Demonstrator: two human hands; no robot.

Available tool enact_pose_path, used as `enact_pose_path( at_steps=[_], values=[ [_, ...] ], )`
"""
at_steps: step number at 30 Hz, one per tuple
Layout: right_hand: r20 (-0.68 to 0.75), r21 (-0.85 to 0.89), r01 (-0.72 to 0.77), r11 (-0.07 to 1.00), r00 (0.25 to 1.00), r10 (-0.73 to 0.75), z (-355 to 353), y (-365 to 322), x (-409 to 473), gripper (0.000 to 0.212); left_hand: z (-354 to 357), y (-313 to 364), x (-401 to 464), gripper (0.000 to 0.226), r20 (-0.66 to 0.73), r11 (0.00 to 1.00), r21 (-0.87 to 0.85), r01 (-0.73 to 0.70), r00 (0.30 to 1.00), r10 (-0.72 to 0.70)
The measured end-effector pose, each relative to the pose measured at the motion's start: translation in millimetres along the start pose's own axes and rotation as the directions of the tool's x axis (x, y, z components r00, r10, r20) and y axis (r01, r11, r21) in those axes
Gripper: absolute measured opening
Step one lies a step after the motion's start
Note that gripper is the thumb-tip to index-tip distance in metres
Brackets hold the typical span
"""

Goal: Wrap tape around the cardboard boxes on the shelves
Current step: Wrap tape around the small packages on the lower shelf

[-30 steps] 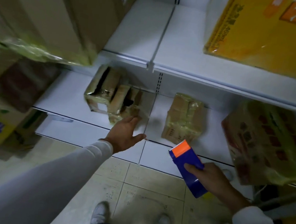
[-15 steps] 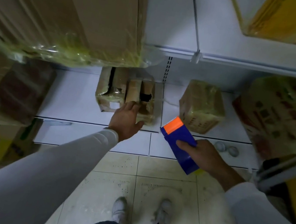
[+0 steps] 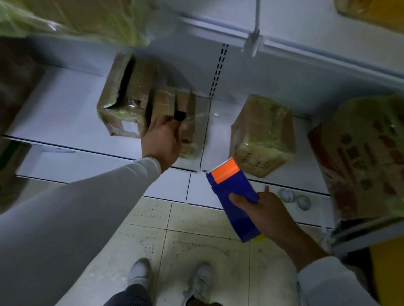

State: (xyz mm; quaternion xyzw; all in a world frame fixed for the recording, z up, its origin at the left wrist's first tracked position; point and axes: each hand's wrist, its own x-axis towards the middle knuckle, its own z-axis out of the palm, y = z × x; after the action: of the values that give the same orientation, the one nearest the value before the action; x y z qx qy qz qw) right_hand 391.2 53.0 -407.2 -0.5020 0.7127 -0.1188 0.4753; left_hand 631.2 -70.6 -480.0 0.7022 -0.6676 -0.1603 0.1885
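The left hand (image 3: 163, 138) rests on a taped cardboard box (image 3: 148, 104) on the lower shelf (image 3: 65, 111); its fingers curl over the box's near edge. At four o'clock, the right hand (image 3: 265, 212) grips a blue tape dispenser (image 3: 234, 199). A second wrapped box (image 3: 263, 136) stands at three o'clock, with bare shelf between.

Head view looks steeply down, seemingly close, at shelf (image 3: 71, 107) and floor (image 3: 182, 241).
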Motion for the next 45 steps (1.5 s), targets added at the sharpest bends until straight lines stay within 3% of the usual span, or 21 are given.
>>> enact_pose_path(
  at_steps=[3,6,9,11,13,15,18,22,27,36,42,45],
  values=[
    [0.011,0.000,-0.015,1.000,1.000,0.015,-6,9,1,0.044,1,-3,0,0.035,-0.010,0.997,-0.075,-0.009,1.000,0.008],
    [0.016,-0.005,-0.028,1.000,0.999,0.028,-11,15,1,0.044,-10,-7,3,0.024,0.103,0.978,-0.102,-0.183,0.976,0.193],
    [0.015,-0.018,-0.037,0.999,0.999,0.037,-14,21,-1,0.044,-20,-4,9,0.047,0.227,0.934,-0.188,-0.303,0.912,0.341],
    [0.020,-0.003,-0.045,0.999,0.999,0.045,-15,27,-3,0.043,-19,-4,12,0.055,0.239,0.924,-0.029,-0.381,0.895,0.377],
    [0.022,0.024,-0.051,0.998,0.998,0.051,-15,31,-5,0.040,-13,0,6,0.053,0.261,0.902,0.177,-0.395,0.902,0.343],
    [0.020,0.040,-0.056,0.998,0.998,0.055,-15,35,-7,0.038,-6,4,-3,0.055,0.312,0.879,0.255,-0.403,0.895,0.319],
    [0.012,0.056,-0.054,0.997,0.999,0.053,-17,40,-9,0.037,-1,4,-10,0.075,0.347,0.877,0.255,-0.407,0.885,0.310],
    [-0.009,0.095,-0.056,0.994,0.998,0.057,-22,45,-11,0.034,5,2,-4,0.072,0.363,0.817,0.305,-0.490,0.852,0.376],
    [-0.014,0.087,-0.085,0.993,0.996,0.086,-31,60,-13,0.036,20,39,7,0.075,0.432,0.762,0.235,-0.603,0.767,0.474],
    [-0.014,0.116,-0.116,0.986,0.993,0.119,-51,91,-14,0.034,47,108,21,0.072,0.495,0.768,0.276,-0.577,0.771,0.401],
    [-0.002,0.088,-0.077,0.993,0.997,0.077,-63,90,-2,0.036,35,80,26,0.066,0.491,0.706,0.308,-0.637,0.742,0.455],
    [0.017,0.074,-0.055,0.996,0.998,0.054,-62,80,8,0.042,12,53,24,0.064,0.511,0.732,0.313,-0.606,0.757,0.408]
  ],
)
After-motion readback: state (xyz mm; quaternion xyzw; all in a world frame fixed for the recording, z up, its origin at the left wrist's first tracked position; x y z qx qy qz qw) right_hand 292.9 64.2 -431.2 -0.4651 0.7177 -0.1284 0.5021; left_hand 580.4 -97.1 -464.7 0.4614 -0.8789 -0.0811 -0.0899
